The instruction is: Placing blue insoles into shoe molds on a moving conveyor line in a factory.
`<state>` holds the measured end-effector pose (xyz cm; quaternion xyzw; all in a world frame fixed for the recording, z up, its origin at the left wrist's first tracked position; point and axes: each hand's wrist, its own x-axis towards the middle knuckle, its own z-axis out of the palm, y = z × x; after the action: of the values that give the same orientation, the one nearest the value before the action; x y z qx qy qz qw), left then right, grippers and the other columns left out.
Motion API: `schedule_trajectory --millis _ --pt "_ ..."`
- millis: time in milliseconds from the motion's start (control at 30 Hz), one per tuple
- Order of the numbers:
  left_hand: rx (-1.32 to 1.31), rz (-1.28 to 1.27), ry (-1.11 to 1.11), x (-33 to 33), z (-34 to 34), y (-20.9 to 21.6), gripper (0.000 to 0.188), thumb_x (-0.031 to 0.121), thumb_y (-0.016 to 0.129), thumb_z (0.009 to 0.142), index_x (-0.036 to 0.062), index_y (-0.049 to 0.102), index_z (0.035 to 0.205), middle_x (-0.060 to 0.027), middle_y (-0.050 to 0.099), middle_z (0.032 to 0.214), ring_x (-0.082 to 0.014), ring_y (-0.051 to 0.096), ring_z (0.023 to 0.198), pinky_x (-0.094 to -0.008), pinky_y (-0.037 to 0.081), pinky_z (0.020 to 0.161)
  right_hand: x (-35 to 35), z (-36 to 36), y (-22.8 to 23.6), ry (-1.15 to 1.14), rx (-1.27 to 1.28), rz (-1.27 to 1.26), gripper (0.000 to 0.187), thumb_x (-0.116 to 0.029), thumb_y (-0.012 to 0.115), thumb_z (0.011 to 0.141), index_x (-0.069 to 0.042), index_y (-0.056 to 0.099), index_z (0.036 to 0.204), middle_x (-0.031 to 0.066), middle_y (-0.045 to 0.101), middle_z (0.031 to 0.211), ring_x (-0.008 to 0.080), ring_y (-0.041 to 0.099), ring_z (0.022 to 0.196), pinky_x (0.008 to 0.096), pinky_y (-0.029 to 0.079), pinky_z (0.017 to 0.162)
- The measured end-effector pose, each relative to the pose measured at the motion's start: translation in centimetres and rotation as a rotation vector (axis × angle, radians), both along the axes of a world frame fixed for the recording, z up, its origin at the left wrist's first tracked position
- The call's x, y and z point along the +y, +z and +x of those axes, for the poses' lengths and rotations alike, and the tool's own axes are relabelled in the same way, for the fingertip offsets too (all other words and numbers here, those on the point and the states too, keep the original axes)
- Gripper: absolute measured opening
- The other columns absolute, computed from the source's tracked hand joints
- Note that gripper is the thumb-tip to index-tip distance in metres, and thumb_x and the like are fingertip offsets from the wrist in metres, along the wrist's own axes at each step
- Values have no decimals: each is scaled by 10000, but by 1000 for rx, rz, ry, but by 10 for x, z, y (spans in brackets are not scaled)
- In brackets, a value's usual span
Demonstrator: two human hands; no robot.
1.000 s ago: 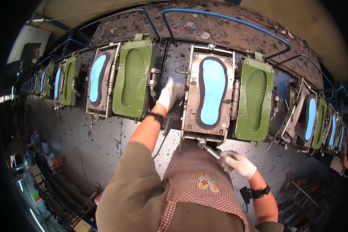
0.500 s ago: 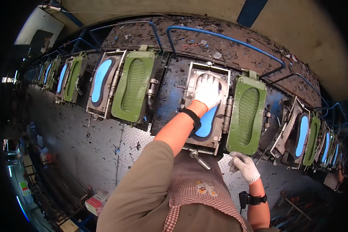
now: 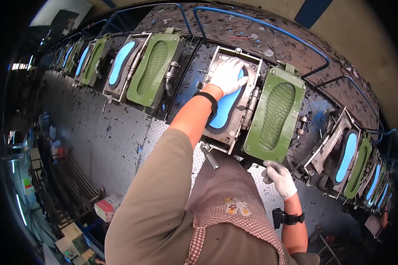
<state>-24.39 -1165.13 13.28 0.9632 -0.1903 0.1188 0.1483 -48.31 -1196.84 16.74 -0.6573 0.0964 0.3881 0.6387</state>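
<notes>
My left hand [image 3: 227, 77], in a white glove, lies flat with fingers stretched over the upper end of a blue shoe insole [image 3: 226, 108]. The insole, edged in dark material, sits in an open metal mould [image 3: 234, 140]; its upper end is partly hidden by the hand. Hinged to the mould's right side is a green lid [image 3: 256, 148] with a tread-patterned sole shape. Just below the lid's lower edge is my right hand [image 3: 280, 180], also gloved, fingers loosely bent and apart, nothing seen in them. Whether it touches the lid I cannot tell.
A similar open mould with a blue insole [image 3: 122, 63] and green lid [image 3: 156, 70] stands to the left; another insole [image 3: 346, 157] lies in a mould to the right. A metal handle [image 3: 210, 157] juts from the near mould toward me. Blue rails [image 3: 261, 23] run behind.
The view has shifted, so the moulds sit higher. My left hand has slid toward the mould's left side, uncovering more of the insole. My right hand stays nearly still.
</notes>
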Motion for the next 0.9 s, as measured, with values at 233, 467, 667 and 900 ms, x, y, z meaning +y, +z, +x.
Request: schedule_trajectory --millis 233,467,667,900 --pt "225 -62 -30 21 -167 -4 555 233 582 920 15 427 1407 -249 346 1498 -406 280 1422 -478 260 1157 -19 2 -10 -48 92 11 297 -168 550 964 23 576 1190 54 638 827 116 601 680 249 500 632" --pt "114 -310 -95 37 -183 -2 382 159 684 842 8 591 1181 -183 581 1270 -360 533 1230 -414 438 1044 62 32 6 17 71 -69 291 -171 524 987 12 571 1207 42 641 849 108 600 697 252 504 636" --pt "83 -450 -209 80 -178 -6 359 93 676 817 26 608 1163 -163 599 1233 -331 560 1200 -408 477 995 113 39 34 84 89 -135 317 -140 527 975 40 553 1235 51 640 860 123 599 709 254 509 656" --pt "207 -393 261 116 -92 -85 332 142 537 906 5 581 1205 -224 600 1225 -391 557 1151 -447 431 1020 26 12 49 -389 -119 -403 217 -103 539 976 5 587 1159 27 604 810 87 541 662 240 453 580"
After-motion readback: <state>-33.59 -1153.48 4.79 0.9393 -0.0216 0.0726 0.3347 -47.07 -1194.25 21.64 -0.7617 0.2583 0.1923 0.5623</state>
